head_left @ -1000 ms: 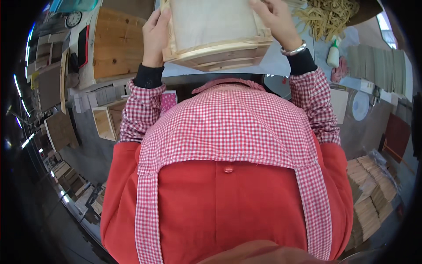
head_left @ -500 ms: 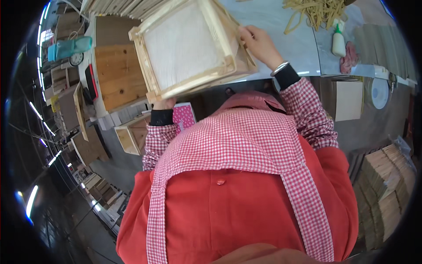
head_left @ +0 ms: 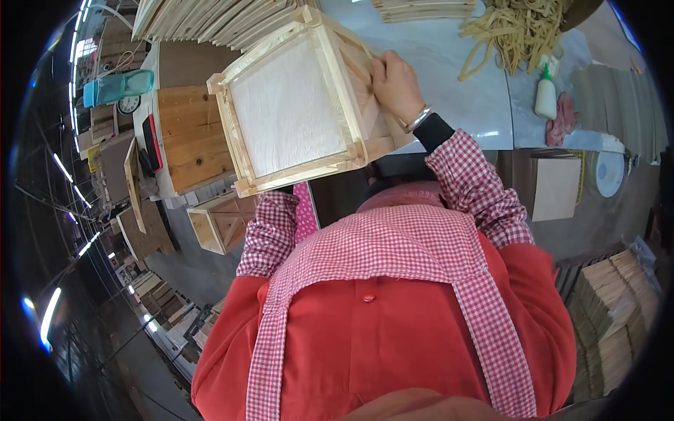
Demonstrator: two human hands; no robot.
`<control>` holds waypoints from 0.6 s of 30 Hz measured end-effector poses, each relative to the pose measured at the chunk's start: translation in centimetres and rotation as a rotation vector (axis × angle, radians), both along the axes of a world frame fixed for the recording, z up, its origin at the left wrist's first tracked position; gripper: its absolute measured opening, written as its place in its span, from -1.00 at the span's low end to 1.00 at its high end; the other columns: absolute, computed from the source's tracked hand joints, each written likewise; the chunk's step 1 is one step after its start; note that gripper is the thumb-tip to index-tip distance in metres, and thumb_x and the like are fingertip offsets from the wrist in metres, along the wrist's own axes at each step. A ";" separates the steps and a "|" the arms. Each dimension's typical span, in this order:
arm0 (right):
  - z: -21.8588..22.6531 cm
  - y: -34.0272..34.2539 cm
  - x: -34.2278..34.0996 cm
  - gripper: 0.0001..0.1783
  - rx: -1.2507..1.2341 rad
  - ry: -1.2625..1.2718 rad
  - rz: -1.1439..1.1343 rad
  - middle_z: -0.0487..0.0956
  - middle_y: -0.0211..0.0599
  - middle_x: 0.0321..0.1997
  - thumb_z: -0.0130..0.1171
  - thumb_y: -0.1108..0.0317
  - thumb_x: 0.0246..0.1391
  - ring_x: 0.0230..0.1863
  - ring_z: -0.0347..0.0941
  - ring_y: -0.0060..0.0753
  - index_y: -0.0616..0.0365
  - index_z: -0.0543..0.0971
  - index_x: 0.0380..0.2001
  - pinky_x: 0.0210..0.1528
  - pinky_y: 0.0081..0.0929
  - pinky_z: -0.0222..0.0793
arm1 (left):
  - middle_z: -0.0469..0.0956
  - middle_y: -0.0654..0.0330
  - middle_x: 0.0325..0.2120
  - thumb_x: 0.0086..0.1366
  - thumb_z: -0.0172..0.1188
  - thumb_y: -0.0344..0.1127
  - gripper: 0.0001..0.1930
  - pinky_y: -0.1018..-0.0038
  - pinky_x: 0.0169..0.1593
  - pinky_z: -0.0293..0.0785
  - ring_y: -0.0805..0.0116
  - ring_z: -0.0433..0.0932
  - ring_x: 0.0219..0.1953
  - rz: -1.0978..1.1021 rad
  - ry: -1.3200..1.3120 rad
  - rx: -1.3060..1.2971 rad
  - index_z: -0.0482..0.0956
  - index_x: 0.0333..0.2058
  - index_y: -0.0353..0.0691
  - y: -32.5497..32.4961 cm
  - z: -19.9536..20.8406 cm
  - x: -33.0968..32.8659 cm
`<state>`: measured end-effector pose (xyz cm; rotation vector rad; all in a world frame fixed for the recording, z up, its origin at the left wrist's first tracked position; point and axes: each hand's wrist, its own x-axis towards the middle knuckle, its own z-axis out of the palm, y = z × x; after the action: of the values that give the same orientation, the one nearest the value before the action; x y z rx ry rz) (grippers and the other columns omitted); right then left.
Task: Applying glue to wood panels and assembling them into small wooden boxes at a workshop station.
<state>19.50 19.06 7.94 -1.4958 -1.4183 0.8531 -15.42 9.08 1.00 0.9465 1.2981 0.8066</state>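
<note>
A square wooden box [head_left: 295,105] is held tilted above the grey table [head_left: 449,77], its pale bottom panel facing the camera. The right hand [head_left: 395,85] grips its right wall. The left hand is hidden under the box, likely supporting it. A glue bottle [head_left: 546,98] stands well to the right.

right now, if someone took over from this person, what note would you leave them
Right hand: gripping the far right side of the square pale wooden box frame with a thin panel bottom, held tilted above the grey worktable.
Left hand: hidden under the frame's near edge, grip not visible.
Nearby: white glue bottle, pile of pale wood strips, another small wooden box lower left.
Done: frame looks assembled. What is left cannot be told.
</note>
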 end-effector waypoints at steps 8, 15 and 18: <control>-8.5 -2.0 3.3 -0.72 -0.035 -0.136 -0.121 0.50 0.13 -0.52 0.07 0.24 0.16 -0.44 0.45 0.24 0.30 0.47 -0.35 -0.38 -0.07 0.36 | 0.35 0.09 0.16 0.36 -0.10 0.13 -0.37 0.34 0.26 0.25 0.22 0.35 0.16 -0.067 -0.120 -0.036 0.21 0.25 -0.16 -0.5 -1.9 0.2; -6.2 0.7 4.0 -0.66 -0.425 0.023 0.030 0.60 -0.08 -0.35 -0.01 0.18 0.24 -0.37 0.55 -0.19 0.27 0.52 -0.16 -0.31 -0.26 0.43 | 0.34 0.11 0.17 0.37 -0.12 0.14 -0.36 0.35 0.27 0.23 0.23 0.34 0.17 -0.102 -0.249 -0.040 0.18 0.27 -0.17 3.4 -3.3 -5.4; -7.9 -1.2 0.2 -0.25 -0.414 0.190 0.099 0.53 0.34 -0.23 -0.33 -0.22 0.25 -0.10 0.42 0.29 0.33 0.53 -0.19 -0.02 -0.05 0.27 | 0.34 0.11 0.17 0.38 -0.13 0.14 -0.35 0.35 0.27 0.23 0.24 0.33 0.18 -0.062 -0.298 0.035 0.16 0.27 -0.17 5.7 -4.7 -3.2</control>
<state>19.75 17.85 0.03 -1.6014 -1.2311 1.3777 -18.65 14.74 -3.74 0.8536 0.9954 0.8871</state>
